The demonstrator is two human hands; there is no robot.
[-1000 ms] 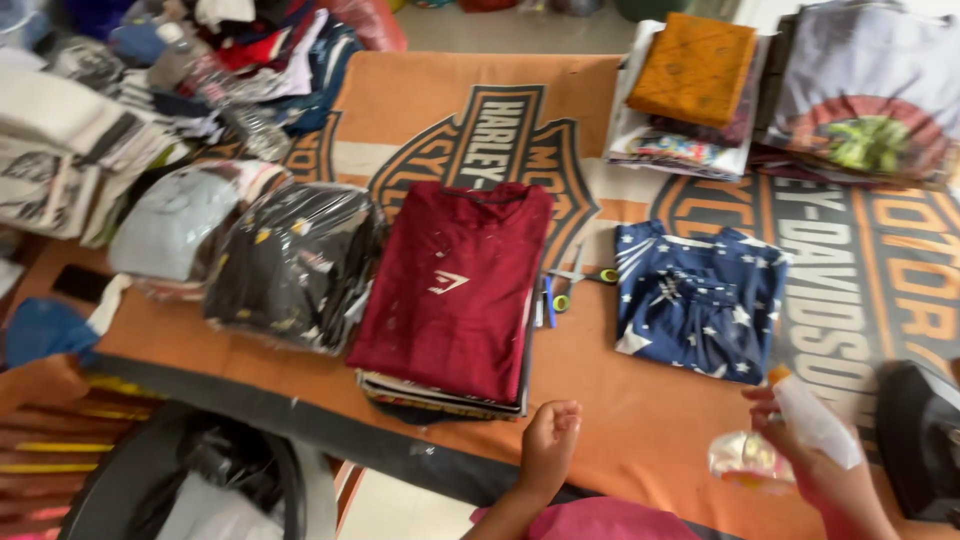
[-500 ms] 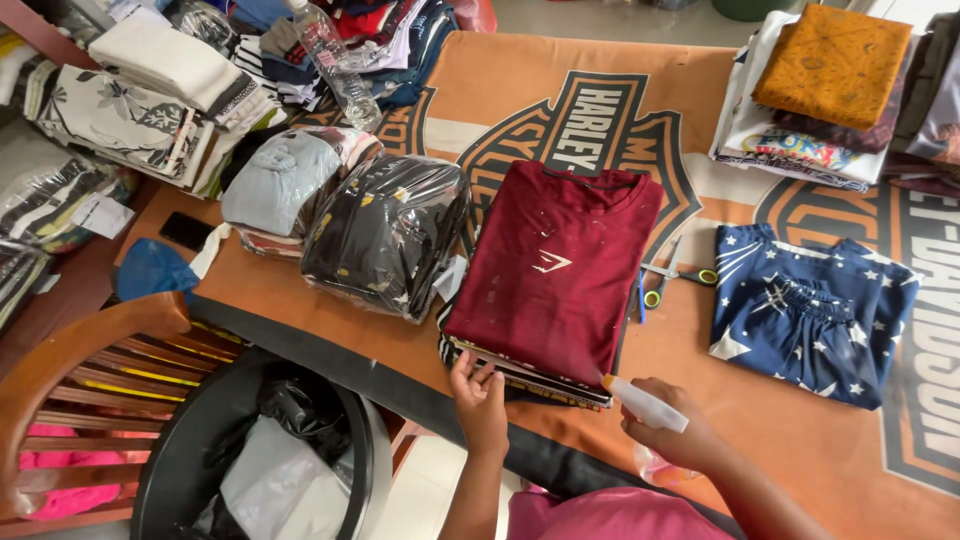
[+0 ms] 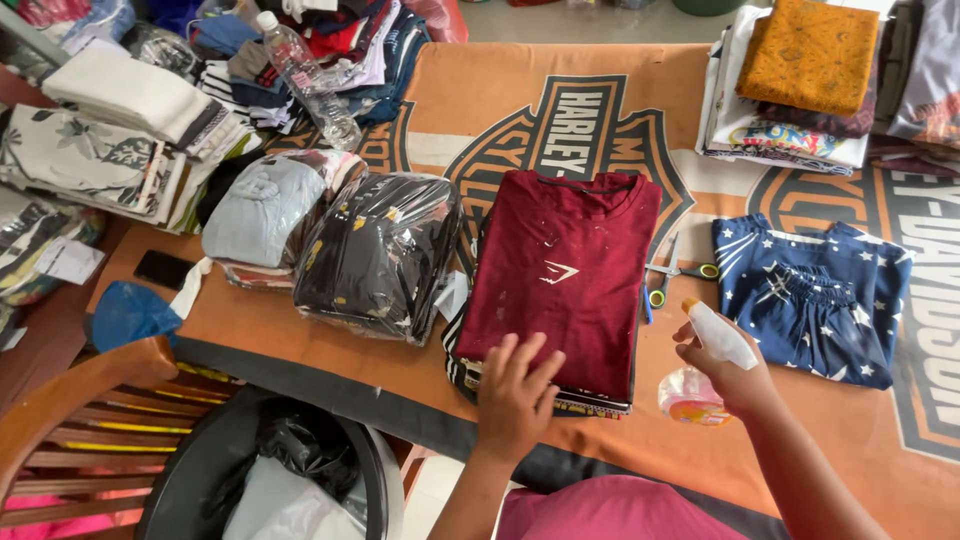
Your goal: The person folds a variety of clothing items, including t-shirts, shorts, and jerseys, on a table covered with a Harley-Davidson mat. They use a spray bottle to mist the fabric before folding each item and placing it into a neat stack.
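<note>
A folded maroon shirt (image 3: 562, 273) tops a stack of folded clothes on an orange printed cloth (image 3: 430, 120) that covers the table. My left hand (image 3: 517, 397) lies flat, fingers spread, on the shirt's near edge. My right hand (image 3: 728, 368) grips a clear spray bottle (image 3: 700, 372) with a white trigger head, its nozzle aimed at the shirt from the right. Small wet specks dot the maroon fabric.
Green-handled scissors (image 3: 678, 275) lie right of the stack, beside a blue star-print garment (image 3: 815, 298). Black clothes bagged in plastic (image 3: 376, 254) sit on the left. Piles of folded clothes and a water bottle (image 3: 304, 78) fill the far side. Near me stand a wooden chair (image 3: 95, 420) and black bin (image 3: 270, 470).
The view has shifted closer over the maroon stack. My left hand moved up onto the shirt's near edge, and my right hand raised the spray bottle beside the stack.
</note>
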